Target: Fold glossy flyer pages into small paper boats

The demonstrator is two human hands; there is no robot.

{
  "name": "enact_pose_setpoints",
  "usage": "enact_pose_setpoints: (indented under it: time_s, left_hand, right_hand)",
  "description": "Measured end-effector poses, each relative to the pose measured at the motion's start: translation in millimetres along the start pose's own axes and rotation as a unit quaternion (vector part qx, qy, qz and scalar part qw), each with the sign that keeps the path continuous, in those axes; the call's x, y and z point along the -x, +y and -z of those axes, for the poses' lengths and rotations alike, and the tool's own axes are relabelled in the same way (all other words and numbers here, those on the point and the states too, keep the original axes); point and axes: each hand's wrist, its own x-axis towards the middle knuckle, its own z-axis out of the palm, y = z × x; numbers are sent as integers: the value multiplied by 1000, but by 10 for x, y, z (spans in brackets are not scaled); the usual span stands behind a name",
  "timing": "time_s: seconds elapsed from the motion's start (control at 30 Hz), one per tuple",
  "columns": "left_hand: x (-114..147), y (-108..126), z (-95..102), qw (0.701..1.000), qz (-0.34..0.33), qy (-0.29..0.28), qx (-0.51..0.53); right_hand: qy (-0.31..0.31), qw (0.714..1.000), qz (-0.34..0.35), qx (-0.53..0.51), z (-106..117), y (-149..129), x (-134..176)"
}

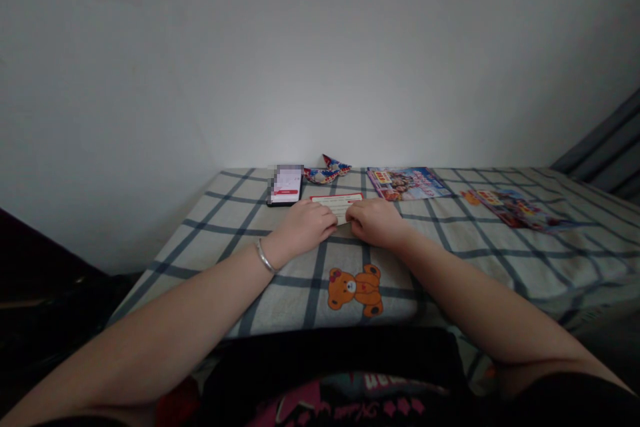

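Note:
A small printed sheet of paper [336,201], pale with a red top edge, lies on the checked cloth in front of me. My left hand [309,225] is closed on its lower left part, fingers curled over the paper. With curled fingers, my right hand [376,221] grips the right side of the same sheet. Both hands rest low on the cloth, a short gap between them, and they cover the sheet's lower corners. A phone [287,185] with a lit screen lies just beyond my left hand. Behind the sheet is a folded red, white and blue paper shape [327,171] with pointed ends.
Two colourful booklets lie to the right, a pinkish one [407,183] near the wall and a darker one [520,209] farther right. The checked cloth [225,247] bears a printed bear [355,289]. A pale wall [320,53] stands behind; dark folded fabric [607,147] is at far right.

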Motion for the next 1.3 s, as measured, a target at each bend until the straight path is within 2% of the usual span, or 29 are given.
enact_pose_setpoints:
  time_s: [0.2, 0.43, 0.77, 0.97, 1.3]
  left_hand:
    - [-15, 13, -5, 999, 27, 45, -4]
    - [-25, 36, -1, 995, 6, 96, 11]
    - [-36, 16, 3, 988, 37, 132, 65]
    - [-25, -37, -17, 986, 48, 129, 99]
    - [-4, -126, -43, 977, 84, 137, 141]
  right_hand:
    - [62, 998, 4, -26, -37, -40, 8]
    - [129, 991, 28, -19, -64, -113, 0]
    - [132, 987, -10, -90, -79, -97, -22]
    - [133, 987, -24, -91, -80, -37, -17]
    - [114, 983, -85, -113, -34, 73, -1]
